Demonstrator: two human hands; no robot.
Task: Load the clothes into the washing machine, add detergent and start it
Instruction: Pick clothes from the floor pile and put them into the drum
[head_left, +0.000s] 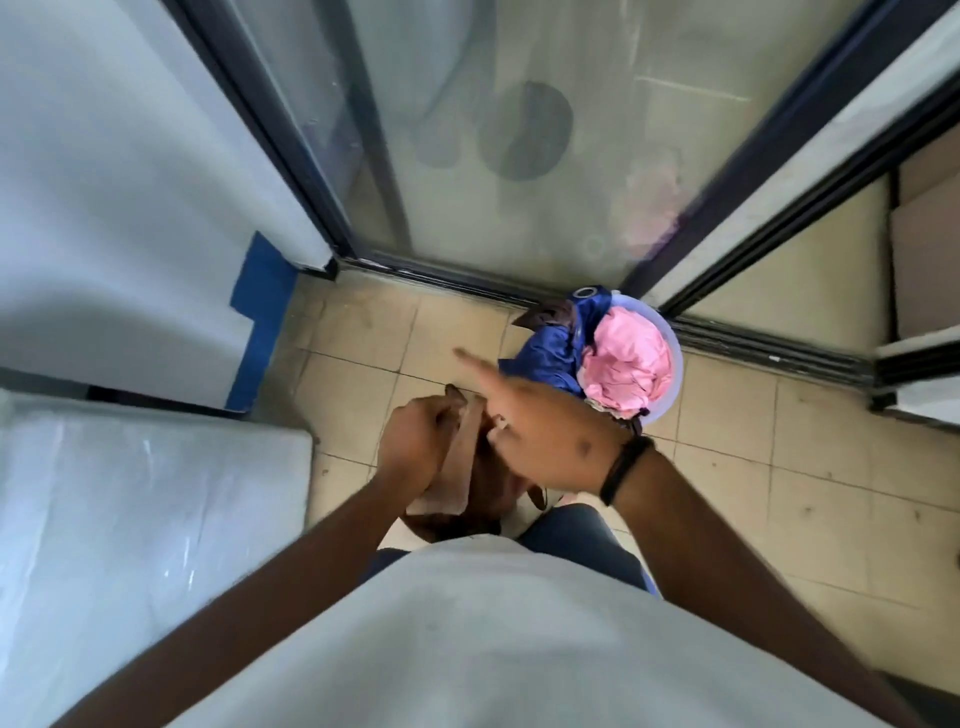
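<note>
A brown garment (467, 493) hangs in front of my body over the tiled floor. My left hand (415, 447) grips its tan band near the top. My right hand (540, 431), with a black band on the wrist, lies over the garment's upper edge; its index finger points straight forward and the other fingers curl against the cloth. Just beyond the right hand stands a pale blue laundry basket (672, 343) with a pink garment (628, 364) on top and a blue garment (550, 353) spilling over its left side. The white top of the washing machine (130, 519) fills the lower left.
A white wall with blue trim (260, 322) rises on the left. Sliding glass doors in dark frames (467, 156) close off the space ahead, their floor track (753, 343) running right. Cardboard boxes (930, 249) stand at the far right. Beige floor tiles (779, 493) lie to the right.
</note>
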